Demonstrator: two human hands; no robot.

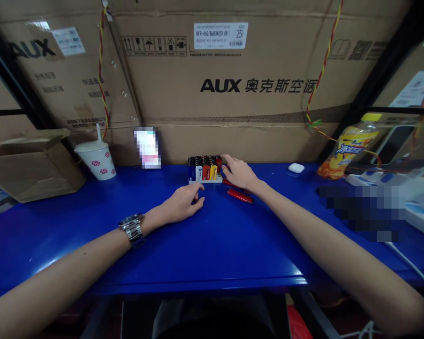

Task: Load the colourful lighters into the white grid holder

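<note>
Disposable lighters (206,170) in several colours stand upright in rows in a white tray (212,180) at the back middle of the table. My right hand (240,174) is at the tray's right end, index finger and thumb around a dark red lighter (218,162); its grip is partly hidden. Two loose red lighters lie on the table below that hand; the nearer red lighter (240,196) is in plain view, while the hand partly covers the other. My left hand (184,202), with a metal watch on the wrist, rests before the tray, thumb and fingers apart, holding nothing.
On the blue table (198,254) stand a white paper cup (98,161) with a straw, an open cardboard box (31,165), a lit phone (147,147) and a drink bottle (349,146). A small white case (296,168) lies to the right. Large cartons (254,127) back the table.
</note>
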